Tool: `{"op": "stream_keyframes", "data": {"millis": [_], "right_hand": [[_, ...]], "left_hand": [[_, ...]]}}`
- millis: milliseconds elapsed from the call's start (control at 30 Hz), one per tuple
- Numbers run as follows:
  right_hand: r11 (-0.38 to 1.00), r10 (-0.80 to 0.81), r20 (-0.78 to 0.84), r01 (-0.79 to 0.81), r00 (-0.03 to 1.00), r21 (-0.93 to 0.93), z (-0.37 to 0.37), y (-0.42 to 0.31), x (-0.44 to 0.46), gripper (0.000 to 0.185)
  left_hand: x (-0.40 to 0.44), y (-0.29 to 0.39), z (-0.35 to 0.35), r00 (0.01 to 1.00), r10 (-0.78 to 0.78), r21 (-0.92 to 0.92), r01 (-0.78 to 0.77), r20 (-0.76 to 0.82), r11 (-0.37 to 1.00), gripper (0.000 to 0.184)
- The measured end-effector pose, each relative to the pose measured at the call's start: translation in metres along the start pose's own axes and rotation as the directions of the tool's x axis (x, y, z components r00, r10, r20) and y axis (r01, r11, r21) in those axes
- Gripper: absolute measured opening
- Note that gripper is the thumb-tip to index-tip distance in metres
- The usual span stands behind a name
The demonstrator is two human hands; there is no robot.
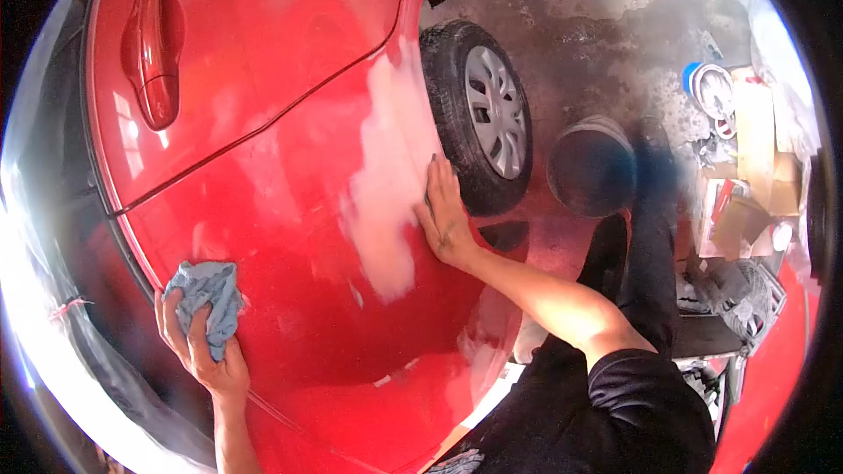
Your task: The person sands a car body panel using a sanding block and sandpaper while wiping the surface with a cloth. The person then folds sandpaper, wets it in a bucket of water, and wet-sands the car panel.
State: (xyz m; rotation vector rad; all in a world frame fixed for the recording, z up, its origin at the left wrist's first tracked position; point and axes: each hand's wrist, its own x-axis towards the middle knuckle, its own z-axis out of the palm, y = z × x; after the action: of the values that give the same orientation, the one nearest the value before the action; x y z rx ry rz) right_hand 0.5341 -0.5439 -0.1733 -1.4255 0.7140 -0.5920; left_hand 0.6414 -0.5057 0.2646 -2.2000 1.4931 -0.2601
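Observation:
Against the red car panel [290, 298], my left hand [204, 342] holds a crumpled blue-grey cloth [206, 298] near the panel's left edge. My right hand [445, 215] lies flat with its fingers stretched out at the wheel arch edge, beside the tyre, and holds nothing. A pale pinkish-white patch [386, 184] runs along the arch just left of my right hand. The door handle [158, 53] is at the upper left, beyond the seam between the panels.
The black tyre with a silver wheel cover [496, 110] stands right of the arch. A dark bucket [593, 167] sits on the stained floor near my legs. At the right are a cardboard box [746, 224], a white tub with blue [709, 88] and a cart [764, 307] with clutter.

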Motion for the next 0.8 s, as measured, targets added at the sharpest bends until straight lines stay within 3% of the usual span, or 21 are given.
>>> {"op": "stream_keyframes", "data": {"millis": [67,133,200,233,300,367,433,467,533,600,633,700,800], "right_hand": [[0.999,0.03,-0.044,-0.031,0.999,-0.013,0.01,0.008,0.033,0.07],[0.996,0.077,-0.107,-0.072,0.991,0.049,0.019,0.028,0.131,0.072],[0.991,0.128,-0.069,-0.13,0.989,-0.037,0.018,0.041,0.202,0.07],[0.99,0.133,-0.071,-0.136,0.989,-0.036,0.016,0.04,0.187,0.07],[0.997,-0.013,-0.087,0.02,0.996,0.079,0.002,0.029,0.127,0.069],[0.999,0.013,-0.062,-0.011,0.998,0.031,0.007,0.025,0.033,0.068],[0.999,0.049,-0.042,-0.049,0.998,0.015,0.002,0.008,0.001,0.066],[0.996,0.085,-0.022,-0.085,0.996,-0.001,0.002,0.007,-0.004,0.065],[0.993,0.077,-0.134,-0.064,0.988,0.101,0.019,0.03,0.064,0.066],[0.952,0.181,-0.018,-0.171,0.983,0.256,0.001,0.039,0.162,0.067],[0.948,0.191,-0.007,-0.183,0.981,0.26,0.003,0.039,0.162,0.067],[0.997,0.039,-0.129,-0.03,0.991,0.078,0.005,0.031,0.169,0.072],[0.999,-0.047,0.059,0.047,0.997,-0.001,-0.004,0.014,0.036,0.075]], "left_hand": [[-0.001,-0.003,0.001,1.0,0.008,-0.007,-0.008,-0.011,1.0,0.044],[-0.003,-0.003,0.005,1.0,0.009,-0.016,-0.009,-0.011,1.0,0.045],[-0.003,-0.002,0.003,1.0,-0.015,0.005,0.015,-0.01,1.0,0.044],[-0.004,-0.004,0.003,1.0,-0.011,0.004,0.011,-0.007,1.0,0.044],[-0.007,-0.007,0.005,1.0,-0.008,-0.03,0.007,-0.015,1.0,0.045],[-0.005,-0.005,0.004,1.0,-0.009,-0.031,0.009,-0.01,0.999,0.045],[-0.003,-0.005,0.002,1.0,-0.004,-0.024,0.004,-0.007,1.0,0.045],[-0.003,-0.005,0.003,1.0,0.002,-0.011,-0.003,-0.012,1.0,0.045],[-0.003,-0.005,0.004,1.0,0.012,0.004,-0.012,-0.005,1.0,0.045],[-0.004,-0.002,0.005,1.0,-0.027,0.0,0.027,-0.015,1.0,0.046],[-0.007,-0.002,0.004,1.0,-0.029,0.003,0.029,0.0,1.0,0.046],[-0.005,-0.006,0.004,1.0,-0.003,-0.037,0.003,-0.013,0.999,0.044],[0.0,-0.002,0.001,1.0,0.012,-0.037,-0.012,-0.012,0.999,0.045]]}}
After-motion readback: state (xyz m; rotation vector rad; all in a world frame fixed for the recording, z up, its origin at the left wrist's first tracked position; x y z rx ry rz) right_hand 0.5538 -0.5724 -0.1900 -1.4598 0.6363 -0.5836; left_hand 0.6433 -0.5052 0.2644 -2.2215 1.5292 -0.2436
